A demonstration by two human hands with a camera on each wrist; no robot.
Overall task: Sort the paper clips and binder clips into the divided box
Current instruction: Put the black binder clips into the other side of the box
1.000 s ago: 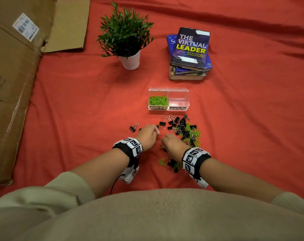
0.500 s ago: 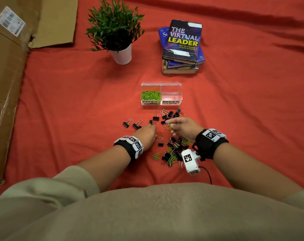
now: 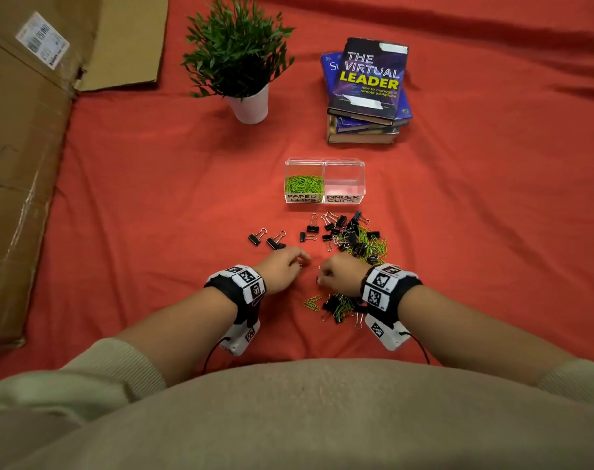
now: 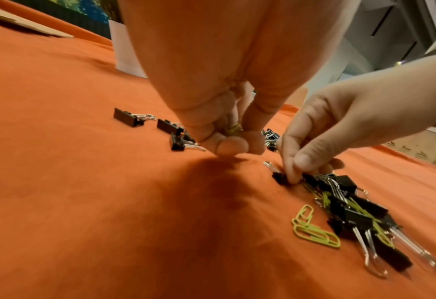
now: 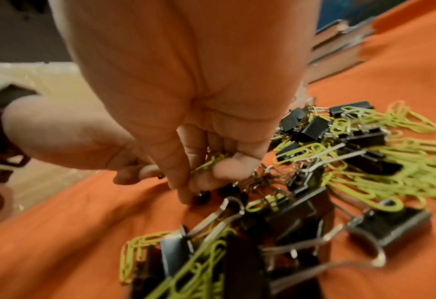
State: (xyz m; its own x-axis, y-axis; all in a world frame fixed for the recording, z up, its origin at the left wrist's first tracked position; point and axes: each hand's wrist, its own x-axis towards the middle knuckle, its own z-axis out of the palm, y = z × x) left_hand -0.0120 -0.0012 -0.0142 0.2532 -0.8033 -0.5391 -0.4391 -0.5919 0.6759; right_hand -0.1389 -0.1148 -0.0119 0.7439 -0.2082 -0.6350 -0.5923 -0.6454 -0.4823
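The clear divided box stands ahead; its left half, labelled PAPER CLIPS, holds green paper clips, and the BINDER CLIPS half looks bare. A mixed pile of black binder clips and green clips lies below it. A second pile sits by my right wrist. My left hand hovers over the cloth, fingers curled round a small yellowish bunch of clips. My right hand keeps green paper clips in its curled fingers, and its fingertips touch a small black binder clip.
Two stray binder clips lie left of my left hand. Further back stand a potted plant and a stack of books. Flattened cardboard covers the left side of the red cloth.
My right hand has come back from the far pile to the cloth beside the near pile. My left hand has stayed in about the same place.
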